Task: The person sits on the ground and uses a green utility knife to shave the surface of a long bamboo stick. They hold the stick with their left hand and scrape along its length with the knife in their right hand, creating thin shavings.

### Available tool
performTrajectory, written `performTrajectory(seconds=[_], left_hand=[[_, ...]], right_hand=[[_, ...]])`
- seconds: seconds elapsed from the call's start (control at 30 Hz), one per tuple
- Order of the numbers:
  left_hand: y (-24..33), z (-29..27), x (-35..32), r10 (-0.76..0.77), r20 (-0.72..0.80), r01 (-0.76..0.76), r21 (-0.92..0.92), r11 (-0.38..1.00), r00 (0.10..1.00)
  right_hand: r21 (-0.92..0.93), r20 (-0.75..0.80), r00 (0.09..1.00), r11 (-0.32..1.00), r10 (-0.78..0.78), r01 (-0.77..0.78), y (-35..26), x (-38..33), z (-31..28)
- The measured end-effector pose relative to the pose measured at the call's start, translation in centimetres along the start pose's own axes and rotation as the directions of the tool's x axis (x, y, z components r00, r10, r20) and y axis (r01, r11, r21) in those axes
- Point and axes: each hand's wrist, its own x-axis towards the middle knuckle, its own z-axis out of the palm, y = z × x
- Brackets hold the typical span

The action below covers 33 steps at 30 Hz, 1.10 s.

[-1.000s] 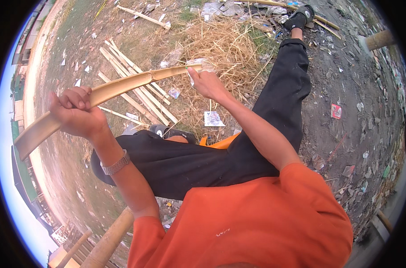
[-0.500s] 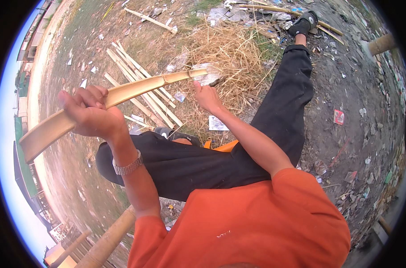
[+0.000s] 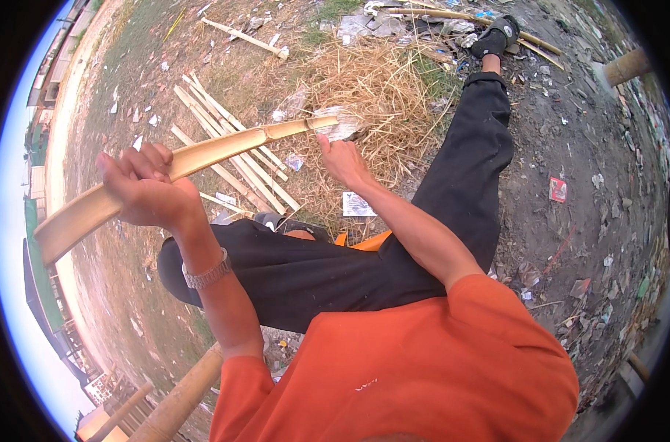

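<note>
A long split bamboo piece [image 3: 217, 149], hollow side up, slants from the left edge of the view toward the straw heap. My left hand [image 3: 145, 184] is closed around it nearer its wide end, with a metal-band watch [image 3: 207, 272] on the wrist. At the narrow far end, my right hand [image 3: 342, 162] has its fingers curled and its thumb pointing at the bamboo. Whether it grips the bamboo or something else is hidden. Beyond that hand, a pale, rough-looking surface [image 3: 344, 131] lies at the bamboo's tip; its kind is unclear.
Several split bamboo strips [image 3: 239, 158] lie crossed on the ground beyond the held piece. Dry straw [image 3: 379, 88] is heaped ahead. My right leg [image 3: 464, 162] stretches forward; the left is bent. Bamboo poles [image 3: 177, 394] stand at lower left, another [image 3: 628, 68] at far right. Litter covers the ground.
Both hands and the bamboo keep nearly the same place. The whole view has shifted very slightly.
</note>
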Motion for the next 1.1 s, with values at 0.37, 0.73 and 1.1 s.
performTrajectory(seconds=[0.37,0.73,1.1], left_hand=[[0.3,0.7,-0.9,0.007,0.038,-0.005,-0.058,0.998,0.999],[0.0,0.5,-0.6,0.001,0.018,0.000,-0.061,0.998,1.000],[-0.2,0.0,0.1,-0.006,0.021,0.007,-0.067,0.998,1.000]], right_hand=[[-0.022,-0.020,0.998,0.998,0.054,-0.055,1.7,1.3,-0.2],[-0.046,-0.043,0.980,0.980,0.194,-0.196,5.4,5.5,1.7],[-0.209,-0.079,0.956,0.933,0.282,-0.292,7.3,8.4,2.1]])
